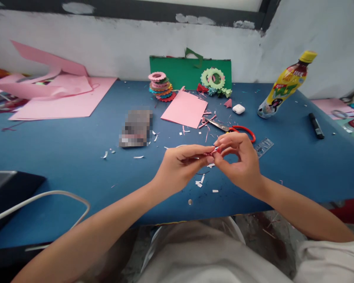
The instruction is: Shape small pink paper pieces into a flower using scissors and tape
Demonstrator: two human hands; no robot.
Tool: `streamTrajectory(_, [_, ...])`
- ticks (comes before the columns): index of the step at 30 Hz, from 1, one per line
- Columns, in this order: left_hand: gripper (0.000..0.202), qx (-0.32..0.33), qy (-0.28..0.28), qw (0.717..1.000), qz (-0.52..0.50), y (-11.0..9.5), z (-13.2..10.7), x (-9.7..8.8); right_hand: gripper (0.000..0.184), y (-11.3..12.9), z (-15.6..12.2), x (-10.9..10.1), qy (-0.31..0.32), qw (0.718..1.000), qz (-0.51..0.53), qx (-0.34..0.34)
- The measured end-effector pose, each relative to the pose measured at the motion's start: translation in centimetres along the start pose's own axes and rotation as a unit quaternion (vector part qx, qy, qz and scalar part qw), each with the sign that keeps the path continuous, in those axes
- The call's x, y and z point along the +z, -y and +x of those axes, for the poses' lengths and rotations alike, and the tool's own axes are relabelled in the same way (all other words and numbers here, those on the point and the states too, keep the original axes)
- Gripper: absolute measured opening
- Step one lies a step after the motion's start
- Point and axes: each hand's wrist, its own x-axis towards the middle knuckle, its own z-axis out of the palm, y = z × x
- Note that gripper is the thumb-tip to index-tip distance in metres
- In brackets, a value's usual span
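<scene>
My left hand (pixel 181 165) pinches the left end of a small red paper piece (pixel 216 151) between thumb and fingers. On its right end, my right hand (pixel 238 161) grips it with thumb and fingertips. A bit of white shows at its top edge; most of the piece is hidden by the fingers. Just beyond the right hand lie scissors (pixel 243 130) with red handles, blades pointing left. A pink paper sheet (pixel 184 110) rests behind the hands, with pink strips at its right edge. Past the right hand lies a clear ruler (pixel 264 147).
Scalloped paper rings (pixel 161 88) are stacked near a green board (pixel 177 70); paper bows (pixel 202 88) lie by it. A bottle (pixel 283 88), white earbud case (pixel 238 109), black marker (pixel 316 125), blurred flat object (pixel 135 127), pink sheets (pixel 67 98) and white cable (pixel 61 192) surround the scraps.
</scene>
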Motion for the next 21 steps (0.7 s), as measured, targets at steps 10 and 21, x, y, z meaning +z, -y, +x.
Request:
streamTrajectory(10, [0.006,-0.067,-0.006,0.989,-0.133,-0.3,0.1,-0.4,0.028,0.0,0.1,-1.2,-0.015,0.999,0.029,-0.043])
streamTrajectory(21, [0.016,0.001,-0.060,0.997,-0.052,0.2,1.3,-2.0,0.014,-4.3,2.9,-4.2,0.036,0.956,-0.291,0.024])
